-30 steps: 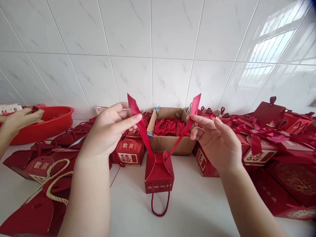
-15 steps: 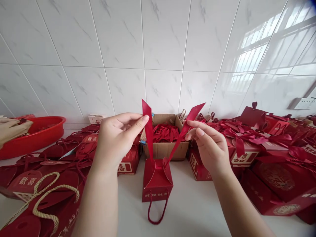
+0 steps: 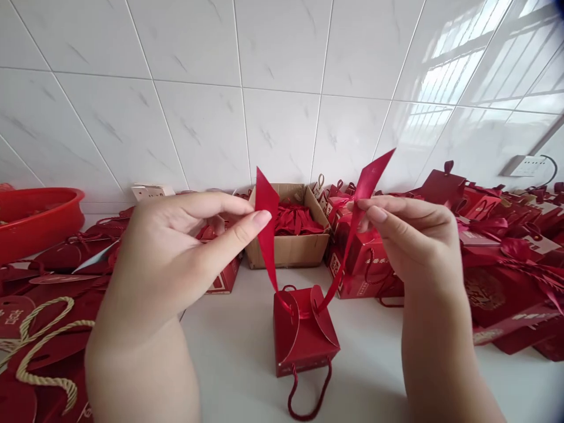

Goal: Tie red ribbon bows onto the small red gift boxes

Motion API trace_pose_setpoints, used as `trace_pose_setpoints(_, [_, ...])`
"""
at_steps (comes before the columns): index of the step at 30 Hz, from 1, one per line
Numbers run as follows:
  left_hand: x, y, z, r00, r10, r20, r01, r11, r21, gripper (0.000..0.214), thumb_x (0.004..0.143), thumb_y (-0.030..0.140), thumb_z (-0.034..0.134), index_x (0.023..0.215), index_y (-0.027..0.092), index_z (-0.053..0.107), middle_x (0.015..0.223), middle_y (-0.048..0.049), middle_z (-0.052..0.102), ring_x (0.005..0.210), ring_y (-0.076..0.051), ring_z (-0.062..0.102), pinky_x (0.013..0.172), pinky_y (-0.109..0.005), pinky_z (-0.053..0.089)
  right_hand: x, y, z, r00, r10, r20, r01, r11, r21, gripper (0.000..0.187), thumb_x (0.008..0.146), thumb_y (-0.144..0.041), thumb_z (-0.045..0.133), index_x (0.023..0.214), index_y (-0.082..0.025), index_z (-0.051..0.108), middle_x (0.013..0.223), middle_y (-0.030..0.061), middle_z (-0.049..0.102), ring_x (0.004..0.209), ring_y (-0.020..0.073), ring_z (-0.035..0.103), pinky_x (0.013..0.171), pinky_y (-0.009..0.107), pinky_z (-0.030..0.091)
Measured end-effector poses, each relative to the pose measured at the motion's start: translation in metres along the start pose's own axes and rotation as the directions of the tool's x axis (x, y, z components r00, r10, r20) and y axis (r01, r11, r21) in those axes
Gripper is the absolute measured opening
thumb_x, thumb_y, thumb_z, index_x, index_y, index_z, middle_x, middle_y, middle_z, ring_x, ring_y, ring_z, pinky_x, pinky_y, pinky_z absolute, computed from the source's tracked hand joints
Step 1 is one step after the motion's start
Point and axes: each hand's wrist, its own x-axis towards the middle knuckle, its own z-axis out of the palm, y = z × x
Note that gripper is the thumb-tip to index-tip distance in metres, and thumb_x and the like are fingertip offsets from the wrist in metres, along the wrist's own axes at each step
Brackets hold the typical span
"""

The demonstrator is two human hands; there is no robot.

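Observation:
A small red gift box [image 3: 308, 338] stands on the pale table, its curved top flaps folded together. Through holes in those flaps runs a red ribbon [image 3: 267, 247], both ends rising in a V. My left hand [image 3: 189, 241] pinches the left end between thumb and fingers. The right end is gripped by my right hand [image 3: 405, 229] between thumb and forefinger, its slanted tip sticking up past the fingers. A dark red cord handle [image 3: 309, 405] hangs from the box's near side and lies on the table.
Behind the box, a cardboard carton [image 3: 291, 251] holds many red ribbons. Finished-looking red boxes with bows [image 3: 497, 288] crowd the right; flat red boxes with a gold rope handle [image 3: 48, 376] lie left. A red plastic basin [image 3: 39, 223] sits back left, before the tiled wall [image 3: 282, 53].
My hands have moved further apart, spreading the ribbon ends wider. The gift box has turned slightly and appears further right. The other person's hand at the basin is out of view.

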Motion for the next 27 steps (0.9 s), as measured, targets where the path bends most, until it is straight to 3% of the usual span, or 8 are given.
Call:
trace_pose_setpoints(4, [-0.001,-0.007,0.000,0.999,0.030,-0.026,-0.032,0.995,-0.097,0.006,0.071,0.029,0.075,0.076,0.027,0.071,0.070,0.0026,0.061,0.064,-0.013,0.056,0.050,-0.025,0.041,-0.002,-0.005,-0.003,1.000,-0.015,0.008,0.015,0.998,-0.058,0.012,0.074,-0.020,0.074,0.083,-0.028,0.075,0.075,-0.0012,0.071,0.062,0.0128,0.062,0.057,0.028,0.054])
trace_pose_setpoints(10, [0.004,-0.007,0.013,0.989,0.099,-0.110,-0.120,0.971,-0.206,0.004,0.073,0.022,0.074,0.071,0.025,0.072,0.061,0.0054,0.061,0.059,-0.008,0.054,0.053,-0.019,0.044,-0.004,-0.007,0.000,0.995,-0.028,0.094,0.028,1.000,0.001,0.018,0.079,-0.017,0.069,0.091,-0.029,0.075,0.077,-0.0005,0.069,0.065,0.0112,0.061,0.059,0.025,0.052])
trace_pose_setpoints(16, [0.003,-0.001,0.026,0.986,0.050,-0.157,-0.096,0.947,-0.307,0.003,0.073,0.022,0.074,0.075,0.024,0.074,0.064,0.0043,0.067,0.057,-0.008,0.056,0.053,-0.019,0.046,-0.005,-0.008,0.001,0.992,-0.033,0.124,0.031,0.999,0.019,0.019,0.082,-0.017,0.066,0.095,-0.028,0.074,0.077,0.0002,0.067,0.067,0.0112,0.060,0.062,0.026,0.052])
trace_pose_setpoints(21, [0.000,0.007,0.032,0.961,0.043,-0.274,-0.109,0.967,-0.229,0.005,0.070,0.018,0.075,0.068,0.022,0.073,0.057,0.0051,0.062,0.051,-0.008,0.050,0.047,-0.022,0.039,-0.006,-0.009,0.000,0.990,-0.039,0.134,0.036,0.999,0.026,0.022,0.082,-0.017,0.065,0.101,-0.027,0.073,0.080,0.0007,0.067,0.068,0.0116,0.061,0.063,0.027,0.053])
trace_pose_setpoints(27, [0.000,0.005,0.032,0.952,0.114,-0.286,-0.175,0.965,-0.197,0.006,0.071,0.017,0.074,0.069,0.022,0.073,0.055,0.0056,0.058,0.051,-0.007,0.047,0.046,-0.022,0.036,-0.004,-0.007,0.001,0.988,-0.074,0.136,0.065,0.996,0.065,0.023,0.083,-0.017,0.064,0.101,-0.028,0.073,0.088,0.0017,0.069,0.066,0.0112,0.060,0.064,0.029,0.052])
